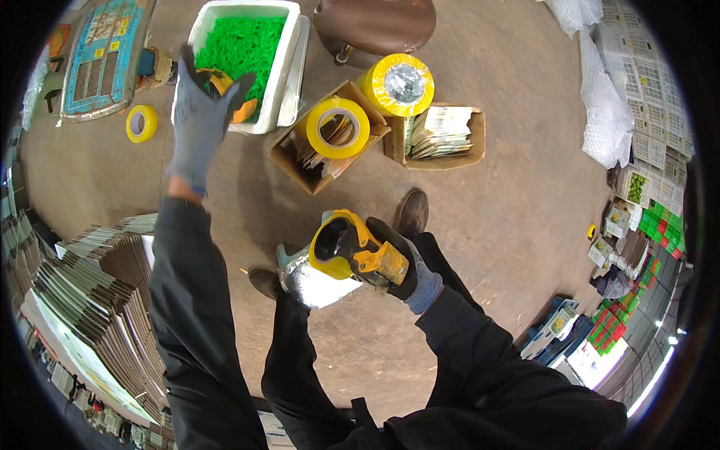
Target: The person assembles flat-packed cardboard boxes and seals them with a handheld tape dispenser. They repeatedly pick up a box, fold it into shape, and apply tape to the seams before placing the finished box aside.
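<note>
Yellow and orange plastic makes up the tape dispenser (367, 259), which sits in front of the person's legs, on the body side of the white foam box (289, 45) and to its right; the right hand (415, 274), gloved, is closed round the handle end. Its long axis runs roughly crosswise, the round hollow end pointing left and the handle lying toward the right sleeve, so the right hand is the nearer one and already on it, while the left hand (199, 124) is well apart, at the foam box. That left hand, also gloved, is spread wide, thumb and finger far apart over a yellow-orange object (244, 112) against the green shreds (247, 45) filling the foam box; whether it grips or touches that object I cannot tell. Just right of the foam box, a cardboard box (289, 161) with a big tape ring (363, 131) on top pushes its near corner close to the straight path between dispenser and foam box. Farther right of the foam box are a wrapped tape stack (405, 84) and a second carton (450, 163); on its left, a small tape roll (151, 122) lies on the floor
</note>
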`<state>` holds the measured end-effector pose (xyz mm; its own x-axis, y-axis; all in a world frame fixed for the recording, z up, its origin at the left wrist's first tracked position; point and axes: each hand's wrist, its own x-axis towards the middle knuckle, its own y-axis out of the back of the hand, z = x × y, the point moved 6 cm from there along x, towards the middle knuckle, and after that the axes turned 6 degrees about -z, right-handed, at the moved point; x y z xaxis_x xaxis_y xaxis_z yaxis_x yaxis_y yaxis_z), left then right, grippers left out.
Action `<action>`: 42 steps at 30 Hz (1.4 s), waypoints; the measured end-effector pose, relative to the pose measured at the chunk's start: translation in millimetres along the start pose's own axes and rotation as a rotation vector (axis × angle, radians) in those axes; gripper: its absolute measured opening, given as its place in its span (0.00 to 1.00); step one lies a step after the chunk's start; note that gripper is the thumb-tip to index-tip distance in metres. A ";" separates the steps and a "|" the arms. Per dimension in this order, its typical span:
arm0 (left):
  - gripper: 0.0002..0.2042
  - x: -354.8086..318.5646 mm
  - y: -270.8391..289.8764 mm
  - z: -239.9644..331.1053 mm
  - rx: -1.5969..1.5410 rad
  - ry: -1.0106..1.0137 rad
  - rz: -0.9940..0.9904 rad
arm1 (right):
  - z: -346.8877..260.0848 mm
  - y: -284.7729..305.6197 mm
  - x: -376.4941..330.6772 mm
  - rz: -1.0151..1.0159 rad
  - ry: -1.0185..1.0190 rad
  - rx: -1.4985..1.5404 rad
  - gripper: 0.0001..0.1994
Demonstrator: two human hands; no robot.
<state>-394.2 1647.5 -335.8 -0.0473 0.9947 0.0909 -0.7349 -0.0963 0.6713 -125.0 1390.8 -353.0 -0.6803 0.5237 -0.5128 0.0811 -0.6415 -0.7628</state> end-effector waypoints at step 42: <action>0.22 -351.6 73.0 1.9 -0.691 0.823 0.448 | -168.5 -80.3 354.9 0.435 0.164 -1.853 0.20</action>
<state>-429.9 1290.6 -317.4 -0.6349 0.6232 -0.4566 -0.7412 -0.6580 0.1326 -250.1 1722.6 -540.1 -0.3450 0.6265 -0.6990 0.8425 0.5350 0.0637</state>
